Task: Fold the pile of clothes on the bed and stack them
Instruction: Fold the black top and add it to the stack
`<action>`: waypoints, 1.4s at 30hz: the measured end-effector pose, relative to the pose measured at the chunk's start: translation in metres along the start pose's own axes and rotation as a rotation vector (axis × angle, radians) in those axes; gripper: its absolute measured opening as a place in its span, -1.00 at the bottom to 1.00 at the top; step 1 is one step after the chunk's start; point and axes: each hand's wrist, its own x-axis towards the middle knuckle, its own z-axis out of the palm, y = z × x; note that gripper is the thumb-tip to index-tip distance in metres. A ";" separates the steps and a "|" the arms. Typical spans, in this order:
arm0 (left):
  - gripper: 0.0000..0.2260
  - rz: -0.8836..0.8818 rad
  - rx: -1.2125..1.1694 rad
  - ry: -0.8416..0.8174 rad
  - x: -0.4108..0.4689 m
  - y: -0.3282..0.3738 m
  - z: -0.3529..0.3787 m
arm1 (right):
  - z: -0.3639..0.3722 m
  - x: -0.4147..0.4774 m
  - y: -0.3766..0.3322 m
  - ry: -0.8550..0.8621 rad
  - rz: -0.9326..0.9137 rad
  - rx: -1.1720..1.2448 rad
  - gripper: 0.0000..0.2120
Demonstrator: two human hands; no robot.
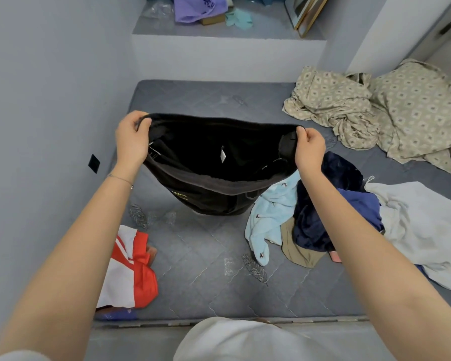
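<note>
Lower left of the frame there's one red-and-white garment at the near edge of the bed, and at right one loose pile of clothes where I count about five pieces (pale blue, tan, navy, blue, white). Mid-frame, one black garment hangs over the bed, the left hand and right hand each with a pinched-shut grip on a top corner. My guess is the hem drags and bunches on the way down, or it lands on the pile; further back, upper right, sit one crumpled patterned sheet and one pillow.

Both arms outstretched, left grip and right grip pinched closed, raised
</note>
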 end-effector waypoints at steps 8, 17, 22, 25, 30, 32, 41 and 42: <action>-0.90 -0.055 -0.022 -0.039 -0.012 -0.017 0.008 | 0.002 -0.010 0.026 -0.099 0.090 -0.042 -0.62; -0.85 -0.378 0.228 -0.536 -0.124 -0.131 0.043 | 0.014 -0.086 0.155 -0.500 0.478 -0.305 -0.71; -0.81 -0.518 0.209 -0.738 -0.165 -0.161 0.057 | 0.022 -0.117 0.181 -0.638 0.480 -0.366 -0.83; -0.85 -0.515 0.230 -0.620 -0.162 -0.169 0.063 | 0.027 -0.119 0.177 -0.649 0.435 -0.391 -0.70; -0.78 -0.472 0.286 -0.580 -0.167 -0.179 0.067 | 0.035 -0.120 0.188 -0.677 0.445 -0.393 -0.60; -0.76 -0.488 0.308 -0.612 -0.176 -0.186 0.072 | 0.038 -0.128 0.197 -0.702 0.465 -0.404 -0.60; -0.51 -0.392 0.556 -0.942 -0.256 -0.248 0.147 | 0.056 -0.185 0.267 -0.811 0.580 -0.427 -0.53; -0.46 -0.379 0.616 -0.979 -0.265 -0.255 0.157 | 0.058 -0.190 0.274 -0.824 0.572 -0.429 -0.53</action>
